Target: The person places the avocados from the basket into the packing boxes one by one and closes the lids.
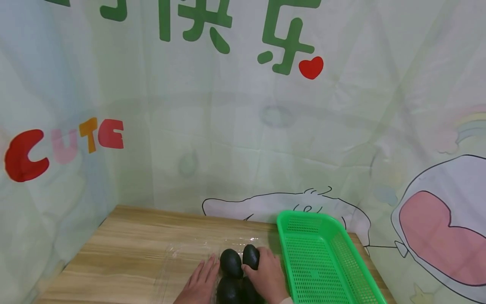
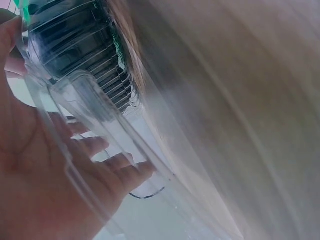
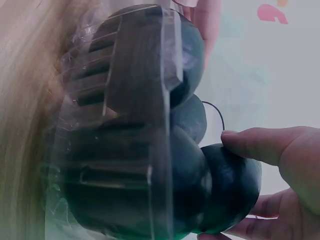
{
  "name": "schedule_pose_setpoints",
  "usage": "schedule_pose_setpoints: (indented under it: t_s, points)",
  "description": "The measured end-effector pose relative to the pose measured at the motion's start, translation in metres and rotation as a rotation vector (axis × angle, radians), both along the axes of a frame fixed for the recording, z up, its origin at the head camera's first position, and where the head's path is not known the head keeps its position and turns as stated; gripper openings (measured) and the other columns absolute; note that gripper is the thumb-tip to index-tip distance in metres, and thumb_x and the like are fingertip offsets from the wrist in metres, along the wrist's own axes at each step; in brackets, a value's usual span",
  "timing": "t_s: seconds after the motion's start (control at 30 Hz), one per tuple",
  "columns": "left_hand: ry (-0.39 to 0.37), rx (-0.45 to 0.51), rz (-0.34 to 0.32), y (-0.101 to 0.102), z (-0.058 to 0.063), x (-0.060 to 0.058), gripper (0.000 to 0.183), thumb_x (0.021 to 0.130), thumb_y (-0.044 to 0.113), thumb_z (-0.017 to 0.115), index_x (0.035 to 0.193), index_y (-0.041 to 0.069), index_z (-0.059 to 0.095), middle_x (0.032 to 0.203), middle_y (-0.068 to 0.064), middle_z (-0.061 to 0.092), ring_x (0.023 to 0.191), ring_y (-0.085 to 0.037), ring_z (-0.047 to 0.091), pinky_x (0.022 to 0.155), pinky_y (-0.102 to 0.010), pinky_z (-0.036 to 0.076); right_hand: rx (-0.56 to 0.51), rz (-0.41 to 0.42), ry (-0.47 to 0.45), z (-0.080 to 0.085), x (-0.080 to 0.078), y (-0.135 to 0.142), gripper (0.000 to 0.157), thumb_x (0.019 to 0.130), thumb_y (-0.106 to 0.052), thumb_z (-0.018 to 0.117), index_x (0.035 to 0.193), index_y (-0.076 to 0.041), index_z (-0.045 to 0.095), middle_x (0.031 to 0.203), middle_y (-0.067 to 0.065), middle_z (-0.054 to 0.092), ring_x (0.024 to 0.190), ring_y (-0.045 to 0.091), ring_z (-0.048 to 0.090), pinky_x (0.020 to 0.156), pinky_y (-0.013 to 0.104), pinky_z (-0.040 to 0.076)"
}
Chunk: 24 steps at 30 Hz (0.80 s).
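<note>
A dark fruit [image 1: 251, 256] is sitting at the far right of a clear box [image 3: 166, 150], rising above its rim; the right hand [image 1: 268, 274] is pinching it, thumb and fingers clamped on its sides. Three more fruits are lying close by. The left hand [image 1: 201, 283] is resting at the box's left, fingers extended, slightly apart. A green basket [image 1: 317, 261] is standing right on the wooden table [image 1: 133, 240].

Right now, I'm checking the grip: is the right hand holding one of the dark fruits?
Yes, the right hand holds a dark fruit between thumb and fingers.
</note>
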<state>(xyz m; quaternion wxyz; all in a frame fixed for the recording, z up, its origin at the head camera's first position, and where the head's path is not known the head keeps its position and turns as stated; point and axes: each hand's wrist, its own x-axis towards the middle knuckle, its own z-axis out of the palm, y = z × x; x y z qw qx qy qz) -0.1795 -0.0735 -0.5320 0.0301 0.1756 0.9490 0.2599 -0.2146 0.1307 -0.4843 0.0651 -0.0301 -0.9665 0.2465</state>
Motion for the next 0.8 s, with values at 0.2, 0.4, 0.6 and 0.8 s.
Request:
schedule_pose_setpoints:
  t_s: [0.2,0.4,0.6,0.8]
  points:
    - [0.012,-0.008,-0.002,0.0008,0.0005,0.0001,0.123,0.063,0.091,0.048,0.148,0.004,0.028,0.158,-0.017,0.02,0.139,-0.047,0.023,0.105,-0.065,0.03,-0.003,-0.011,-0.045,-0.0023,-0.0044,-0.0064,0.062,0.072,-0.038,0.081,0.119,-0.006,0.058,0.109,0.011,0.053,0.094,0.027,0.05,0.075,0.047,0.05]
    - [-0.031,-0.023,-0.015,0.0005,-0.0002,-0.0023,0.127,0.06,0.093,0.047,0.149,0.005,0.026,0.159,-0.016,0.016,0.139,-0.046,0.021,0.106,-0.065,0.028,0.036,-0.005,-0.036,-0.0028,-0.0064,-0.0083,0.059,0.072,-0.039,0.082,0.116,-0.007,0.059,0.105,0.008,0.053,0.091,0.025,0.05,0.071,0.045,0.05]
    - [-0.035,-0.019,-0.012,0.0003,-0.0021,-0.0033,0.127,0.059,0.093,0.048,0.15,0.006,0.026,0.159,-0.015,0.016,0.139,-0.046,0.02,0.106,-0.065,0.028,0.094,-0.019,-0.023,-0.0058,-0.0081,-0.008,0.059,0.07,-0.04,0.082,0.114,-0.008,0.06,0.101,0.007,0.055,0.088,0.025,0.048,0.07,0.044,0.05]
    - [-0.028,-0.009,-0.003,0.0009,-0.0028,-0.0026,0.126,0.06,0.092,0.048,0.15,0.006,0.026,0.159,-0.015,0.016,0.139,-0.046,0.021,0.105,-0.065,0.029,0.116,-0.023,-0.017,-0.0089,-0.0086,-0.0078,0.059,0.072,-0.039,0.082,0.115,-0.007,0.061,0.102,0.009,0.058,0.092,0.027,0.05,0.073,0.046,0.051]
